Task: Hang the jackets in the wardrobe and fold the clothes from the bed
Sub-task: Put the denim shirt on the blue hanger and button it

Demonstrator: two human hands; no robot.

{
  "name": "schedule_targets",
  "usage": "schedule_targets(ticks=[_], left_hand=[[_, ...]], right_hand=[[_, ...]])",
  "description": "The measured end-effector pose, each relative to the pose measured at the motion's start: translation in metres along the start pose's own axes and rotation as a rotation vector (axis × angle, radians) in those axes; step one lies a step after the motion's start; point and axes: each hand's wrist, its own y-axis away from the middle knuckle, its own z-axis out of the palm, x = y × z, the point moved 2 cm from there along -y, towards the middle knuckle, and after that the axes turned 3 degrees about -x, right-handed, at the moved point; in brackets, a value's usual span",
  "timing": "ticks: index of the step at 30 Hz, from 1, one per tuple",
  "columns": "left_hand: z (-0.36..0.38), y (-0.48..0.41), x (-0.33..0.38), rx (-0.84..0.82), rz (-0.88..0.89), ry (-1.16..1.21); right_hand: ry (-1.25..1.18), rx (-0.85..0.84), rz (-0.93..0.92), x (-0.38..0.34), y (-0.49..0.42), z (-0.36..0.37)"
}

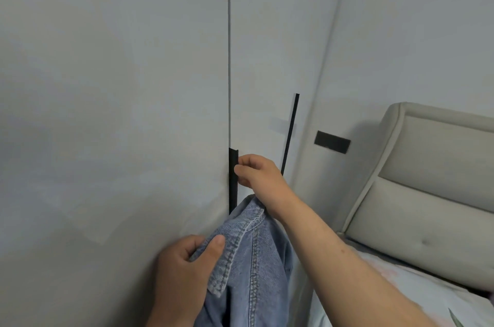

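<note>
Wardrobe doors (133,86), right hand (256,171) on handle (233,182), left hand (184,270) gripping jacket (256,273)

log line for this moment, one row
left hand holds denim jacket | right hand grips black door handle | wardrobe door not yet open

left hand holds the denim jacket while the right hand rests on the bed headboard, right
Not quite. The head view shows the right hand gripping the black handle at the edge of the wardrobe door, not resting on the headboard. The rest stands: the left hand holds the denim jacket.
</note>
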Motion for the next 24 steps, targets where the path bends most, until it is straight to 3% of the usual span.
schedule_targets(ticks=[8,14,18,24], left_hand=[[0.016,0.003,-0.003,-0.081,-0.080,0.055],[0.031,0.002,0.007,-0.130,-0.036,-0.017],[0.045,-0.003,0.010,-0.168,-0.016,-0.039],[0.070,-0.014,0.013,-0.233,-0.021,-0.065]], right_hand=[[0.003,0.173,0.005,0.007,0.021,-0.023],[0.130,0.543,0.083,0.027,0.055,-0.066],[0.235,0.846,-0.006,0.034,0.075,-0.099],[0.355,0.967,-0.018,0.036,0.090,-0.116]])
